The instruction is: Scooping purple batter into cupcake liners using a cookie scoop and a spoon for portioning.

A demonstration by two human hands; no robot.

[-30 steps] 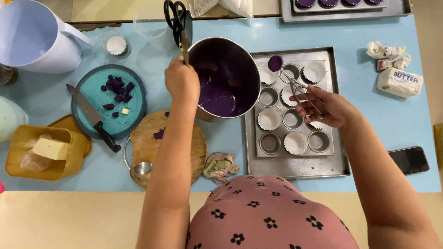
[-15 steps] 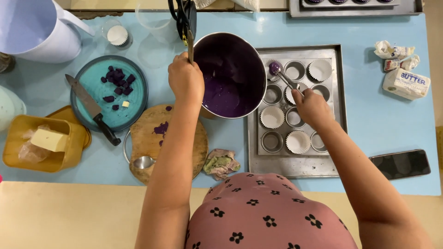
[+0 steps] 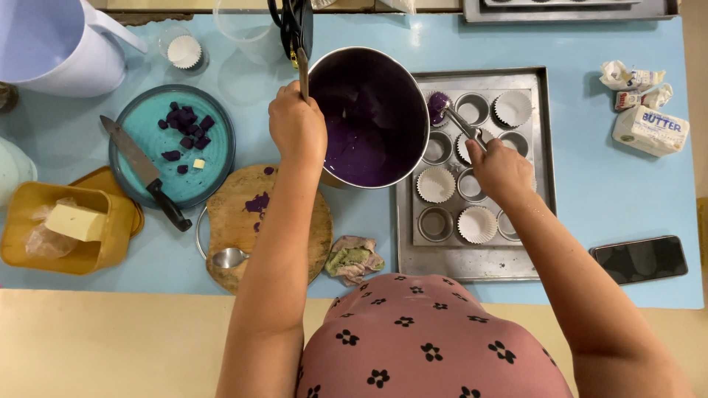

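Observation:
My left hand (image 3: 297, 127) grips the handle of a steel pot (image 3: 413, 96) and tilts it; purple batter (image 3: 361, 151) pools at its near side. My right hand (image 3: 500, 168) holds a metal scoop (image 3: 442, 105) loaded with purple batter, its head over the far-left cup of the muffin tray (image 3: 546, 169). Several cups of the tray hold white paper liners (image 3: 476, 223); others are bare metal.
A teal plate (image 3: 217, 158) carries purple cubes and a black-handled knife (image 3: 144, 173). Nearby lie a round wooden board (image 3: 228, 221) with a spoon (image 3: 228, 257), a crumpled cloth (image 3: 354, 259), a yellow tub (image 3: 96, 254), a white jug (image 3: 59, 44), a butter pack (image 3: 649, 130) and a phone (image 3: 639, 259).
My right hand carried the scoop from over the tray's right side toward the pot, and its head now sits over the far-left cup. The left hand stayed on the pot handle.

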